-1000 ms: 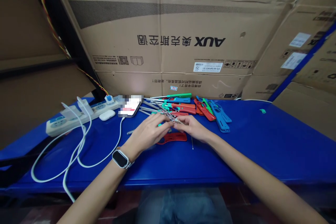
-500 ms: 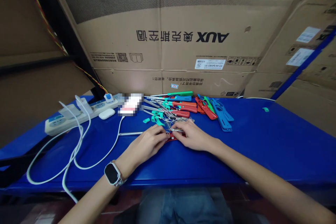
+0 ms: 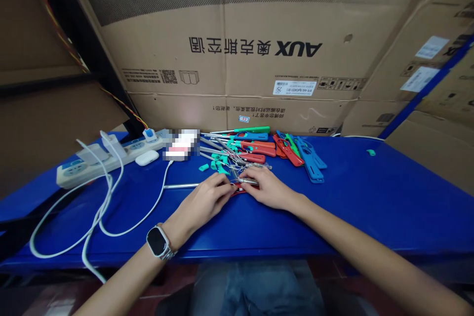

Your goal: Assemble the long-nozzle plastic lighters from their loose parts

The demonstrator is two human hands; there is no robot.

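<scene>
A red utility-lighter casing half [image 3: 240, 190] lies on the blue table between my hands, mostly hidden by the fingers. My left hand [image 3: 207, 200], with a watch on its wrist, is closed on the casing's left end. A long metal tube [image 3: 181, 186] runs out leftward from under this hand. My right hand [image 3: 272, 190] pinches a small silvery cylindrical part [image 3: 250, 181] just over the casing. Thin white wire shows near the fingertips. Just beyond lie lighters with red handles [image 3: 255, 147], metal tubes and turquoise plastic pieces [image 3: 220, 163].
Blue and red casing halves [image 3: 310, 160] are piled to the right. At the left are a power strip [image 3: 111, 160] with white cables [image 3: 107, 202], a white earbud case [image 3: 147, 158] and a blurred-out phone [image 3: 181, 144]. A cardboard wall [image 3: 237, 15] closes off the back.
The whole view has shifted slightly, so everything sits a little further left and higher. Both hands keep nearly the same pose over the red casing, with only small finger movement.
</scene>
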